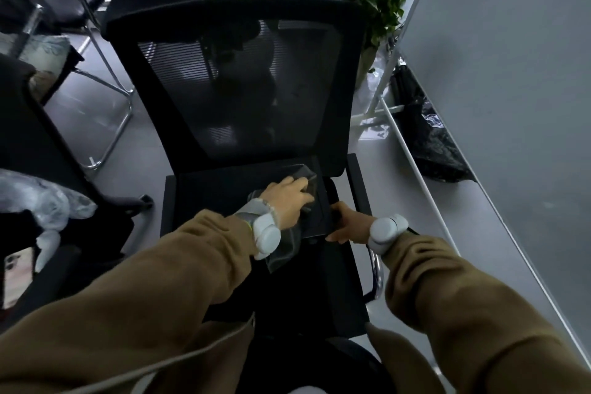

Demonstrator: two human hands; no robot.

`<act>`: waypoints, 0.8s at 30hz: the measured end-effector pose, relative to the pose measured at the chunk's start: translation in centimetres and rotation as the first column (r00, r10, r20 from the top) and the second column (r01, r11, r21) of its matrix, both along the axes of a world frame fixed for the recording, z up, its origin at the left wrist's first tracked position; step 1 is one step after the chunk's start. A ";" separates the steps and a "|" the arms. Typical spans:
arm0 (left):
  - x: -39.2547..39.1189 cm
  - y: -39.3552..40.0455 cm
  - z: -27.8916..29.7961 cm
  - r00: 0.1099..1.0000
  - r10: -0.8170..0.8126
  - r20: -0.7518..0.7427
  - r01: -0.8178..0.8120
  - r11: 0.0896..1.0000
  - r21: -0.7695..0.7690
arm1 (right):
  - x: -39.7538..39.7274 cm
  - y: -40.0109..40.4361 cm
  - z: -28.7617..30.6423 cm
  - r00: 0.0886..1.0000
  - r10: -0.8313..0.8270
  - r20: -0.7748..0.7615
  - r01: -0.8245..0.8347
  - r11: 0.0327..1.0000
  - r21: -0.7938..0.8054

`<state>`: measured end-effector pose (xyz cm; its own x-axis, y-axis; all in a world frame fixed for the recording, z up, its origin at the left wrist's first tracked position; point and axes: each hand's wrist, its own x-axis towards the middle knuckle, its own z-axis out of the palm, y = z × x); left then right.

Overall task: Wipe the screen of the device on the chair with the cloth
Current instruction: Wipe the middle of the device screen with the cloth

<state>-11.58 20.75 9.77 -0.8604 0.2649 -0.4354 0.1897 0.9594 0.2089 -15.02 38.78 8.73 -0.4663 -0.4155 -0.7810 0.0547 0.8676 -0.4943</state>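
Grey cloth (307, 175) pinned to device (320, 217) screen by flat left hand (289, 198); right hand (343, 223) grips the edge, steadying it on chair (240, 89).

Office: mesh desk chairs (236, 89), potted plants (377, 6), partition wall (511, 73).

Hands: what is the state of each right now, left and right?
Left hand: open, fingers flat, pressing the grey cloth on the device screen.
Right hand: closed, gripping the device's right edge.
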 end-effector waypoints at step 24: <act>-2.0 -0.3 -0.6 0.996 0.066 -0.052 -0.063 0.996 0.055 | -0.8 -0.4 -0.1 0.993 0.119 -0.009 -0.118 0.992 0.040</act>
<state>-13.54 20.40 9.16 -0.8982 0.2294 -0.3749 0.1398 0.9579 0.2509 -15.79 38.38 8.64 -0.4248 -0.4376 -0.7925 -0.0553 0.8863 -0.4598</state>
